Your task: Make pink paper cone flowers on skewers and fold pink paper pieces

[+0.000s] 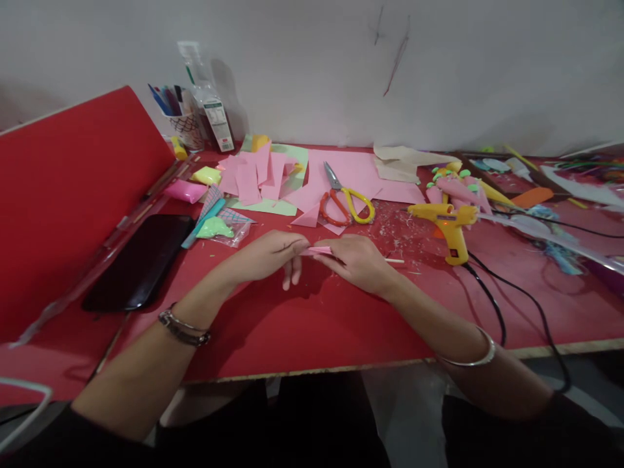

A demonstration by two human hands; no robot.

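Between my two hands, above the red tabletop (292, 338), is a small narrow piece of pink paper (319, 250), folded or rolled. My left hand (270, 255) pinches its left end with thumb and forefinger, the other fingers hanging down. My right hand (359, 263) grips the right end, covering much of it. Just right of that hand a thin pale stick (394, 260) pokes out; I cannot tell whether it is held or lying on the table. Scissors (334, 188) with one red and one yellow handle lie beyond my hands, on pink paper sheets (355, 166).
A yellow glue gun (448, 224) stands at right, its black cable trailing over the front edge. At left lie a black phone (139, 260) and clay packets (185, 190). Behind are cut pink strips (248, 182), a bottle (217, 123), a pen cup (185, 130) and pink cones (458, 188).
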